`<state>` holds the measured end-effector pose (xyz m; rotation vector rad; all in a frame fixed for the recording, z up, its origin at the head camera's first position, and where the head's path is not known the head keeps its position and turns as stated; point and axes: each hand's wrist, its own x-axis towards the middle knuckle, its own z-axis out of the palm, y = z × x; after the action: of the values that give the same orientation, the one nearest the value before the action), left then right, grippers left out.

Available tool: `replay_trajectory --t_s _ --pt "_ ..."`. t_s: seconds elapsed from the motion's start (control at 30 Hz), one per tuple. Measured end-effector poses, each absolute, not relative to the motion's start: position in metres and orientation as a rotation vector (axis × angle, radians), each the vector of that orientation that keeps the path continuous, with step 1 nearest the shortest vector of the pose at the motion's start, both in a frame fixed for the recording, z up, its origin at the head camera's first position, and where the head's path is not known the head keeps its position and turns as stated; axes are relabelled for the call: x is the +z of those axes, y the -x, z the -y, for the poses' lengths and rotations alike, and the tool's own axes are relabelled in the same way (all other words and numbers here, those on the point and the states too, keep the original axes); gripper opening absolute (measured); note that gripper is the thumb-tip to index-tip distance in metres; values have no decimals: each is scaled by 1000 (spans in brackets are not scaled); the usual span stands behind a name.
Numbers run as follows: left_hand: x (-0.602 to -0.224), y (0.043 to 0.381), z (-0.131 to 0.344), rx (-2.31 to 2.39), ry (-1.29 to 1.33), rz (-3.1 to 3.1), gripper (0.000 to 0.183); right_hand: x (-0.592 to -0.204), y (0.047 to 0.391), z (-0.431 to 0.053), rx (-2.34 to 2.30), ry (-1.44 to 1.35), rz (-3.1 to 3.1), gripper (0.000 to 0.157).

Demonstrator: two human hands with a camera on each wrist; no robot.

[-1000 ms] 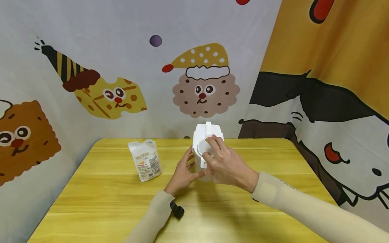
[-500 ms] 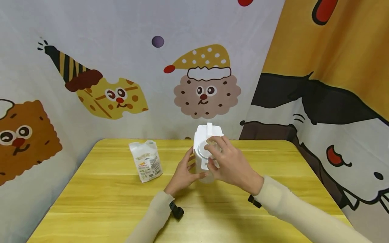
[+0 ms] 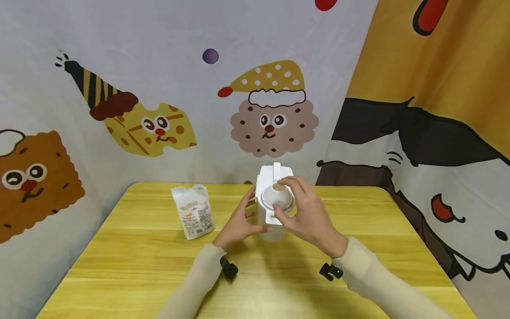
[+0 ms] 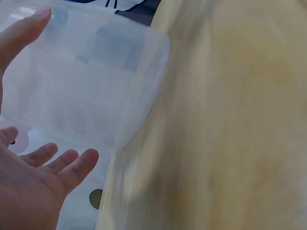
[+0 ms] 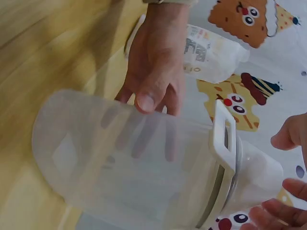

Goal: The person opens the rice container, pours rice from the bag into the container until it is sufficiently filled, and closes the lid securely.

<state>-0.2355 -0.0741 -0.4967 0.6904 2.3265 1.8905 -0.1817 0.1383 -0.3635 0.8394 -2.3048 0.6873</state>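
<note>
A tall translucent plastic container [image 5: 139,167] with a white lid [image 3: 264,177] stands upright on the table. A white cup-shaped cap [image 5: 259,172] projects from its lid, and a white clip [image 5: 223,139] sits at the lid's edge. My left hand [image 3: 239,223] rests against the container, thumb on the front, fingers spread and fairly straight along the left side, showing through the wall in the right wrist view. My right hand [image 3: 311,217] hovers round the cap with thumb and fingers spread apart; the right wrist view shows a gap between fingertips and cap.
A white printed packet [image 3: 193,212] stands to the left of the container on the yellow wood-grain table [image 3: 139,266]. Behind the table's far edge hangs a white curtain [image 3: 159,66] with cartoon prints; a yellow printed one [image 3: 390,53] covers the right side.
My right hand has loosened from the cap: its thumb and fingers have spread apart, uncovering more of it. My left hand stays at the container. The head view has shifted slightly.
</note>
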Motion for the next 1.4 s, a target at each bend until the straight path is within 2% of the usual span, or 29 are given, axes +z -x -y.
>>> replay_trajectory --t_s 0.13,0.43,1.4 --pt "-495 241 74 1873 -722 -2284 124 -368 182 -139 770 -740 2314 52" --pt "-495 244 72 1891 -731 -2195 120 -380 183 -138 935 -700 2316 47" --pt "-495 222 63 2014 -579 -2217 120 -380 192 -160 1131 -845 2340 45"
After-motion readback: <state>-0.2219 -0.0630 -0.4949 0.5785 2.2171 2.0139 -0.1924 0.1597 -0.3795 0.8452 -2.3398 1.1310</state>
